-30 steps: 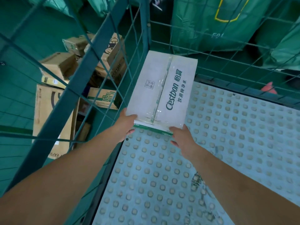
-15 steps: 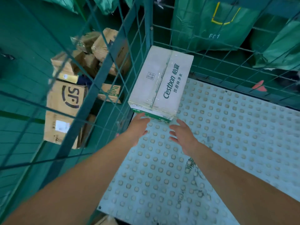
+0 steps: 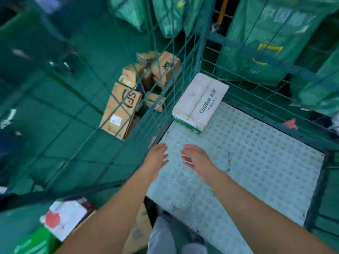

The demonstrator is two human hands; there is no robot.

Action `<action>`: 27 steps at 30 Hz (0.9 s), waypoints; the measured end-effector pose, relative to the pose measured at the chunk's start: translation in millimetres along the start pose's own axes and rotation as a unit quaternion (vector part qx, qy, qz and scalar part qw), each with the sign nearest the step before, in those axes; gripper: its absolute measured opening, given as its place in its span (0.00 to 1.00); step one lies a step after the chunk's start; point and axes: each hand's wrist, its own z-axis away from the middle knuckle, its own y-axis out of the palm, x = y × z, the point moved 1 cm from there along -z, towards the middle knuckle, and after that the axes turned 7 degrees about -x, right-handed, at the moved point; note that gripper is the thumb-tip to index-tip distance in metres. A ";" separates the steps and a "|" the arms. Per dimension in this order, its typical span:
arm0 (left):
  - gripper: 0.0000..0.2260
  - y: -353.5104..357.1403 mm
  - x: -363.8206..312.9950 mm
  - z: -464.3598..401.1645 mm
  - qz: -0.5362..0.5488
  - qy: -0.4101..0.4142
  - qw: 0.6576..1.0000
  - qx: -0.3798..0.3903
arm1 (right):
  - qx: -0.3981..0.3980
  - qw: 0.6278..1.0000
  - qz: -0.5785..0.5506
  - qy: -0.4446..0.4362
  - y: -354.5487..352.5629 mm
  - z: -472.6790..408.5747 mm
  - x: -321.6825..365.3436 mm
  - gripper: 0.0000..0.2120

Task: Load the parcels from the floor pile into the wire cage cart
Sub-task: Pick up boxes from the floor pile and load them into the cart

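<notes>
A white Cestbon carton (image 3: 200, 101) lies flat in the far left corner of the wire cage cart, on its pale studded floor (image 3: 256, 162). My left hand (image 3: 156, 158) and my right hand (image 3: 197, 160) hover above that floor, well short of the carton, fingers relaxed and holding nothing. Outside the cage's left mesh wall (image 3: 139, 114), brown cardboard parcels lie piled on the green floor, among them a tall SF box (image 3: 121, 110) and smaller boxes (image 3: 157, 70) behind it.
A white box with a red dot (image 3: 64, 217) and a green box (image 3: 34, 242) lie on the floor at the lower left. Green mail sacks (image 3: 256, 37) hang behind the cage's back mesh. My legs (image 3: 165, 237) stand at the cart's open front edge.
Both hands let go of the white carton and drew back toward me. The carton stays in the far corner. My view rose and pulled away from the cart.
</notes>
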 end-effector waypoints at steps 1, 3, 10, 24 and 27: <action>0.14 -9.5 5.7 18.7 0.016 0.006 1.000 -0.010 | 0.013 1.000 0.010 -0.004 1.7 16.3 -3.7 0.13; 0.13 -26.5 16.7 63.8 0.046 0.018 0.998 -0.037 | 0.040 0.999 0.033 -0.013 2.9 55.5 -9.8 0.10; 0.04 -84.3 82.1 195.2 0.156 0.021 0.979 -0.126 | 0.140 0.979 0.135 -0.057 16.6 163.8 -49.8 0.06; 0.09 -202.4 290.2 359.6 0.413 0.006 0.851 -0.325 | 0.336 0.827 0.438 -0.103 130.8 302.5 -210.7 0.04; 0.10 -216.5 335.3 394.4 0.465 0.000 0.806 -0.367 | 0.374 0.774 0.498 -0.116 149.6 332.9 -256.1 0.04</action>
